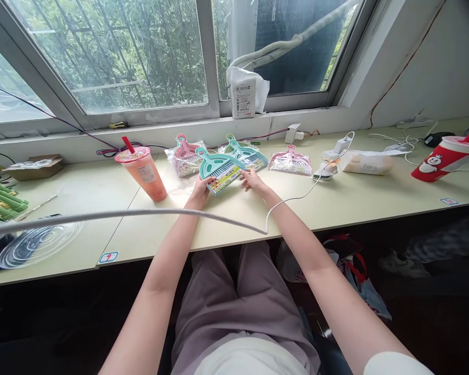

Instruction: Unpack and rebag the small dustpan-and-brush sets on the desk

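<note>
Before me, above the table, a teal mini dustpan and brush set [222, 171] with a printed label is tilted between my hands. My left hand [201, 189] is closed on its lower left corner. At its right corner, the fingertips of my right hand [255, 182] pinch the edge, other fingers curling loosely below. Just behind lies another teal dustpan set [250, 154] in clear wrapping, partly covered by the held one. A pink dustpan set [184, 152] in plastic is at the left rear. Farther right lies a second pink dustpan set [291, 160], also wrapped.
An orange drink cup [145, 176] with a red straw stands left of my hands. A white cable [203, 212] crosses in front. On the right are a plug adapter [342, 146], a tissue pack [367, 162] and a red cup [440, 162]. Green items [2, 199] lie far left.
</note>
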`<state>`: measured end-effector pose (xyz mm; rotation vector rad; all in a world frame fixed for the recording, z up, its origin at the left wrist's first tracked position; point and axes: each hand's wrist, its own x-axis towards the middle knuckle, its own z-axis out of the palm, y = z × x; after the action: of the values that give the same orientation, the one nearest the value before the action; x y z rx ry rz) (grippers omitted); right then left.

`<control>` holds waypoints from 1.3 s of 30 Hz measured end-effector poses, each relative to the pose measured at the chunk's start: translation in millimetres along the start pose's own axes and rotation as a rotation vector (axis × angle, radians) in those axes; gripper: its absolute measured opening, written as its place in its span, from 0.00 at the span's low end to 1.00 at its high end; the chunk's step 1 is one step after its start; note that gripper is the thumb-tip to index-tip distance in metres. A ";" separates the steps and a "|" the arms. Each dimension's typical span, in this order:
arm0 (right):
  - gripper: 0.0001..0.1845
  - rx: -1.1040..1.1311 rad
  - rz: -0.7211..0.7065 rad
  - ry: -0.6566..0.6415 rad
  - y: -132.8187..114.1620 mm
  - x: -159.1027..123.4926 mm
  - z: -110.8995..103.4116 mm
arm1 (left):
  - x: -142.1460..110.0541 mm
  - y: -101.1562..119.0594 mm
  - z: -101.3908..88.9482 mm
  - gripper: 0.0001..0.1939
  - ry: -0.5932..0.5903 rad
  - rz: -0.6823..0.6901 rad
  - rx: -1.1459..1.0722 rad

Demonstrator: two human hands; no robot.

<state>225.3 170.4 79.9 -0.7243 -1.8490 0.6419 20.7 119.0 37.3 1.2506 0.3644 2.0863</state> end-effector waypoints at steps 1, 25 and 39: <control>0.17 0.109 0.000 -0.094 -1.4 -3.1 1.8 | -0.8 0.4 1.0 0.34 -0.008 -0.001 -0.002; 0.09 0.462 0.042 -0.212 -14.2 -20.3 12.1 | -7.7 4.2 10.1 0.39 -0.124 0.048 0.016; 0.15 0.512 -0.004 -0.189 -15.1 -23.6 19.7 | -8.4 3.9 11.6 0.38 -0.114 0.072 0.042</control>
<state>211.5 141.0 69.2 -0.3280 -1.7440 1.1577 31.8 109.4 39.5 1.4201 0.3179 2.0651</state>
